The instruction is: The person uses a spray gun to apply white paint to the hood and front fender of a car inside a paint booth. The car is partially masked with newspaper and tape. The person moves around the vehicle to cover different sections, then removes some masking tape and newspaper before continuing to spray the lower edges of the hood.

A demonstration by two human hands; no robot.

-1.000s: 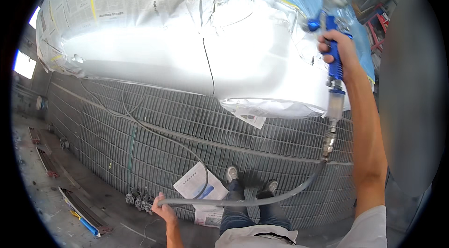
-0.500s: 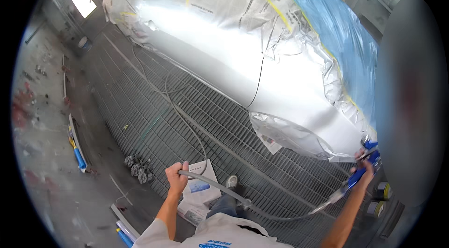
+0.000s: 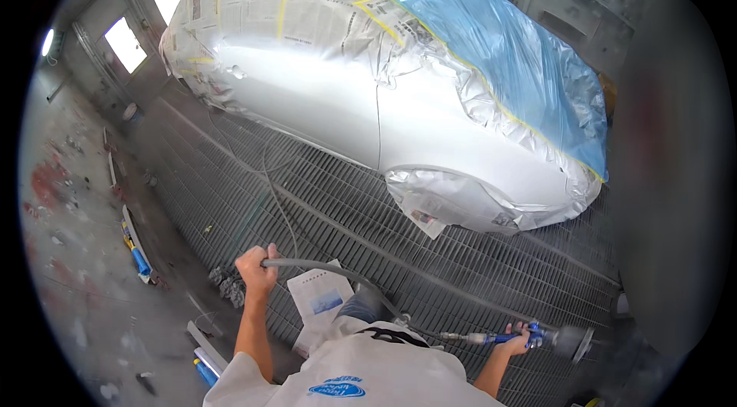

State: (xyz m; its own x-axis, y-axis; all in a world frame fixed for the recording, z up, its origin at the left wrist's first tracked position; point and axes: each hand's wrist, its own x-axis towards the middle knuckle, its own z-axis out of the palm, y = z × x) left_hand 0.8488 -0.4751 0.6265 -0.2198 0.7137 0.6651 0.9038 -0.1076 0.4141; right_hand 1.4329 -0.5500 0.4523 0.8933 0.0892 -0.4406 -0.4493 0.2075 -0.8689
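My left hand (image 3: 257,269) is closed around a grey air hose (image 3: 332,266), raised off the floor at the lower left. From that hand the hose curves across in front of my body to a blue spray gun (image 3: 535,335) at the lower right. My right hand (image 3: 514,343) grips the gun, whose grey cup (image 3: 570,342) points outward to the right. Both hands are apart from the car body (image 3: 307,104), which has a glossy white side. Newspaper (image 3: 253,4) and blue plastic film (image 3: 491,46) mask its upper part, edged with yellow tape.
The wheel is wrapped in crinkled sheeting (image 3: 449,196). Below lies a slatted grating floor (image 3: 307,158) with trailing hose. Newspaper sheets (image 3: 318,296) lie near my feet, a crumpled grey heap (image 3: 228,286) to their left. A paint-spattered wall (image 3: 69,230) stands at left; a blurred grey shape fills the right edge.
My right hand has drawn the spray gun away from the car's rear end, lower and closer to me. My left hand still holds the hose, and the view has shifted to show more of the car.
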